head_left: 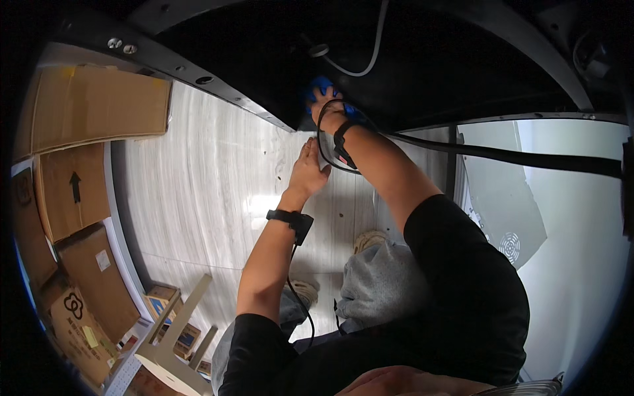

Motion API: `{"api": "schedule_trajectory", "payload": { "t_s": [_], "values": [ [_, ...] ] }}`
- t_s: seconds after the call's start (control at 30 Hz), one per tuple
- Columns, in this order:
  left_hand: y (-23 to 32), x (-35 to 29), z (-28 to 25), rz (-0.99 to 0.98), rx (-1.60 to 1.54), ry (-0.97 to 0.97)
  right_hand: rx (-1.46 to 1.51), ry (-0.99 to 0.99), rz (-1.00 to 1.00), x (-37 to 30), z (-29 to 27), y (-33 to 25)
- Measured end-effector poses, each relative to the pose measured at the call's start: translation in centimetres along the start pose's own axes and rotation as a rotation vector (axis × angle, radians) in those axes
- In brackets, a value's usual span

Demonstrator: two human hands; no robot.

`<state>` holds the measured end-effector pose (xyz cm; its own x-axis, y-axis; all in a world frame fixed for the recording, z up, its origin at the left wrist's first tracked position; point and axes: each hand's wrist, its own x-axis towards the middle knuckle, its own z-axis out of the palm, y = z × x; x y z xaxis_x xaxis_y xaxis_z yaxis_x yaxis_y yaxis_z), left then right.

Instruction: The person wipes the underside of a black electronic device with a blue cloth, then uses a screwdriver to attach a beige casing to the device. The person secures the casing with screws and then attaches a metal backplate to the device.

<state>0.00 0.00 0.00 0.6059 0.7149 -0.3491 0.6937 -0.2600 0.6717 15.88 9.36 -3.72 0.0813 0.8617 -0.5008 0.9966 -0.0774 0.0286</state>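
Observation:
My right hand [325,105] reaches into the corner of a black metal cabinet or frame [231,63], its fingers bent over a crumpled blue cloth [321,83]. The cloth lies against the dark inner surface, and more blue shows beside the wrist. Below it, my left hand [308,173] is held with its fingers stretched out and thumb apart, fingertips by the frame's lower corner; whether they touch it I cannot tell. Nothing is in that hand. Both wrists wear black straps, and a thin black cable [319,142] loops around my right wrist.
Cardboard boxes [99,109] are stacked at the left, near a beige stool [168,356]. A thick black cable [508,156] runs off to the right. A grey cable [376,46] hangs inside the cabinet. Pale wood-look floor [198,178] lies below; a vented panel [505,198] leans at the right.

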Motion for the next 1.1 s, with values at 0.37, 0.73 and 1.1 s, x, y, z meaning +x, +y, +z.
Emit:
{"api": "schedule_trajectory", "payload": {
  "t_s": [0.37, 0.73, 1.1],
  "values": [
    [1.5, -1.5, -1.0, 0.039, -0.146, -0.018, 0.073, 0.311, 0.133, -7.9, 6.4, 4.7],
    [1.5, -3.9, -1.6, 0.016, -0.155, -0.056, 0.133, 0.25, 0.386, -3.4, 2.3, 10.5],
    [0.8, -5.4, -1.3, 0.064, -0.086, 0.06, 0.155, 0.143, 0.313, -3.6, 2.5, 9.0]
  ]
}}
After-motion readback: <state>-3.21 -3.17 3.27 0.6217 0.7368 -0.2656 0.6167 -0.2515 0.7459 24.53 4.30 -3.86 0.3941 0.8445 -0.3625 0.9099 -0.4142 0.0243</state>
